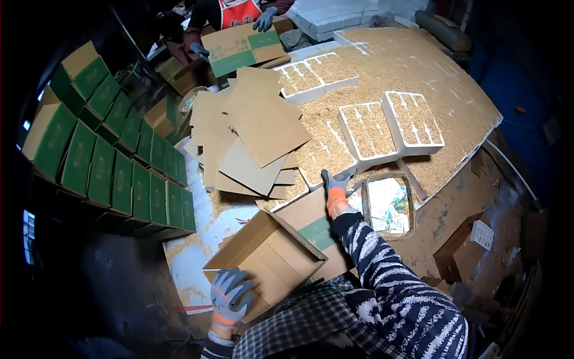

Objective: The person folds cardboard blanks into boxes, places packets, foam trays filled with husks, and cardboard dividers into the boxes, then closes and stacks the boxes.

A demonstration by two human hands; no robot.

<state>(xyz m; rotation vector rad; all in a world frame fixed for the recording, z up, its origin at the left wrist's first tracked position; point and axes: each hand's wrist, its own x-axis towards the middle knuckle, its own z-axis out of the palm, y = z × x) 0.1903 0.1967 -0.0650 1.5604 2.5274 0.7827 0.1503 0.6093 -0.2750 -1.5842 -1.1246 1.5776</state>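
Observation:
An open cardboard box [281, 248] lies tilted in front of me, its brown inside facing up and a green-printed flap [320, 232] spread on its right side. My left hand [230, 296], in a grey and orange glove, is curled over the box's near left wall. My right hand [336, 190], in a matching glove, reaches past the flap. Its fingers are apart against the front edge of a white foam tray [327, 146] covered in tan granules. Two more filled foam trays [368, 131] [414, 119] stand just beyond, to the right.
Loose cardboard sheets [266, 116] are piled left of the trays. Green cartons [101, 170] stand in stacked rows at left. A bin of packets [388, 205] sits beside my right arm. Across the table, a gloved co-worker [239, 15] holds a green-and-brown carton [245, 48].

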